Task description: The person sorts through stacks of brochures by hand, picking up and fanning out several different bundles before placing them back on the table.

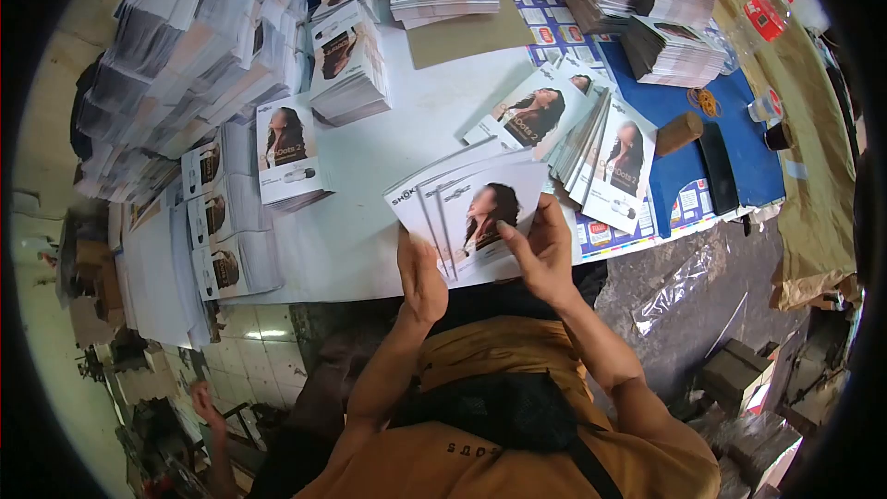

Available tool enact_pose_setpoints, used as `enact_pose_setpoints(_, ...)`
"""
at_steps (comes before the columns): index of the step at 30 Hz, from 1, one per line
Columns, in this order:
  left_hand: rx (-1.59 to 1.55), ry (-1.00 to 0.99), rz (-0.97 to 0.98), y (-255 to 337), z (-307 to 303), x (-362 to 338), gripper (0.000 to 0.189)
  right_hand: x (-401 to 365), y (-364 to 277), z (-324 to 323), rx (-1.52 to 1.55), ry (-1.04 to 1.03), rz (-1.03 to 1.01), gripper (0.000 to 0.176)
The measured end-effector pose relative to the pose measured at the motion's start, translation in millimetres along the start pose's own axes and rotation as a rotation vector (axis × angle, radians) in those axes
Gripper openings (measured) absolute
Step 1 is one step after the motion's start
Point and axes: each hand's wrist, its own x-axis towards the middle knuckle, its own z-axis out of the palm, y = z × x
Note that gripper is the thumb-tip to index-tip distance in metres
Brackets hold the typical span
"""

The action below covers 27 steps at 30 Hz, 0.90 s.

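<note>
Both my hands hold a small fanned bunch of printed leaflets above the table's front edge. Their covers show a dark-haired person and earbuds. My left hand grips the lower left edge, its fingers partly hidden behind the sheets. On the right side, my right hand is closed on the bunch with its thumb lying across the front cover. Just beyond, a loose spread of similar leaflets rests on the table, some lying over others at angles.
Tall leaflet piles crowd the left. More stacks stand at the back. At right are a wooden block, a dark flat phone-like object, rubber bands and a bottle. Another person's hand shows at lower left.
</note>
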Motion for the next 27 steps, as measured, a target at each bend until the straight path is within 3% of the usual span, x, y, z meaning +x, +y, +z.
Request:
enact_pose_setpoints(3,-0.015,-0.118,0.237,6,-1,1,0.041,-3,0,9,-0.008,-0.04,-0.201,0.038)
enact_pose_setpoints(4,-0.079,-0.174,0.044,0,-8,-4,0.042,-6,1,6,-0.025,-0.05,-0.146,0.041)
enact_pose_setpoints(7,0.111,-0.173,0.095,-30,-13,-6,0.035,-2,12,-7,-0.272,-0.111,-0.135,0.035)
enact_pose_setpoints(9,0.329,-0.319,0.176,-24,-14,-2,0.029,-10,26,-4,-0.14,-0.027,0.045,0.034)
enact_pose_setpoints(11,0.169,-0.199,0.2,-12,0,-4,0.022,-12,21,-4,-0.283,-0.047,-0.168,0.029)
enact_pose_setpoints(13,0.012,-0.205,0.264,-6,3,1,0.024,-10,4,0,-0.2,-0.097,-0.191,0.03)
enact_pose_setpoints(15,-0.056,-0.2,0.194,-9,6,1,0.021,-9,13,-4,-0.151,-0.098,-0.147,0.032)
enact_pose_setpoints(17,0.041,-0.223,0.173,-14,5,2,0.021,-15,37,-13,-0.108,0.05,0.046,0.033)
enact_pose_setpoints(19,0.164,-0.281,0.154,-22,2,2,0.022,-16,43,-22,-0.214,-0.007,-0.051,0.032)
enact_pose_setpoints(20,-0.01,-0.26,0.083,-25,5,-4,0.023,-13,34,-18,-0.219,-0.039,-0.096,0.03)
enact_pose_setpoints(22,-0.059,-0.224,0.146,-18,8,-1,0.021,-11,15,-6,-0.161,-0.097,-0.183,0.025)
enact_pose_setpoints(26,0.197,-0.224,0.296,-29,6,9,0.021,-10,43,-12,-0.143,0.054,-0.022,0.023)
enact_pose_setpoints(27,0.144,-0.242,0.22,-27,6,7,0.022,-9,42,-13,-0.165,0.025,-0.058,0.023)
